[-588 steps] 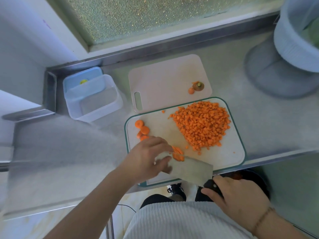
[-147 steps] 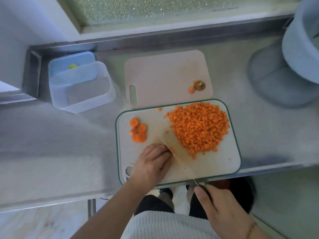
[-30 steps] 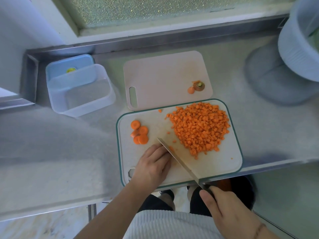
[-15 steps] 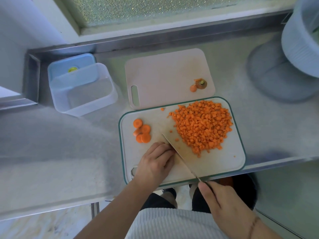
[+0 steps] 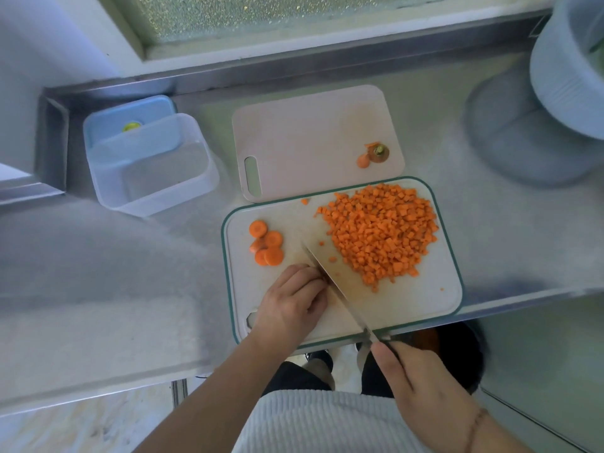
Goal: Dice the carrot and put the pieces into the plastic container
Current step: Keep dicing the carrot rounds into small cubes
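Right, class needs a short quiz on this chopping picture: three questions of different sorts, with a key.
1. True or false: the plastic container already holds carrot pieces.
2. Which hand grips the knife? A left hand; B right hand; C neither.
3. Fill in: the carrot rounds lie on the green-edged board, to the picture's ____ of the diced pile.

Key: 1 false, it looks empty. 2 B. 3 left.
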`<state>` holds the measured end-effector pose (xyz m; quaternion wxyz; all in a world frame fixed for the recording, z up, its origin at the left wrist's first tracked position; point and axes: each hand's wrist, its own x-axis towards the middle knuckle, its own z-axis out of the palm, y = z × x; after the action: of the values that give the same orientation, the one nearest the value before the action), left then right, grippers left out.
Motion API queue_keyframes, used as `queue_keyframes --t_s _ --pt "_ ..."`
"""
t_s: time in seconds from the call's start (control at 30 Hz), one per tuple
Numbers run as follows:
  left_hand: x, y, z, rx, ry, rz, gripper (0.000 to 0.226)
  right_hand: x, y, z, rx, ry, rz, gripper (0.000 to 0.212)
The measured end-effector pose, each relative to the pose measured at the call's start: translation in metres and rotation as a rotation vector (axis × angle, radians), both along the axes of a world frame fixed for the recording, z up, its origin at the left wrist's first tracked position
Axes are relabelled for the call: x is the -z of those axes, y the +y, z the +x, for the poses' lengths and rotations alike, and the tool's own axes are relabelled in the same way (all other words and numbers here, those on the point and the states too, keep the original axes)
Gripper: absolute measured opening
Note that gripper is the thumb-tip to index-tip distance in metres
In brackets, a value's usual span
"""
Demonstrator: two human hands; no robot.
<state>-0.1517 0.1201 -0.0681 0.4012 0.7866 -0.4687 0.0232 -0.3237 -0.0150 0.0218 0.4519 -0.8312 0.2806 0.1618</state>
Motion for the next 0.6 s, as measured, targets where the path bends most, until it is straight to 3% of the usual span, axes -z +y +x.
queue_keyframes --t_s 0.13,0.27,0.37,0.6 --pt "0.0 0.001 0.001 0.002 0.011 0.012 0.005 0.001 0.002 -0.008 -0.037 0.087 -0.025 0.099" --pt "-0.002 0.002 0.002 0.025 -0.014 0.017 0.006 0.01 0.006 0.013 -0.008 0.02 0.008 0.076" --pt "-0.003 0.004 0.005 0.053 -0.045 0.036 0.01 0.006 0.006 0.019 0.015 -0.039 0.011 0.073" --pt "-0.003 0.003 0.005 0.037 0.008 0.051 0.006 0.005 0.005 -0.013 0.049 0.046 0.046 0.099"
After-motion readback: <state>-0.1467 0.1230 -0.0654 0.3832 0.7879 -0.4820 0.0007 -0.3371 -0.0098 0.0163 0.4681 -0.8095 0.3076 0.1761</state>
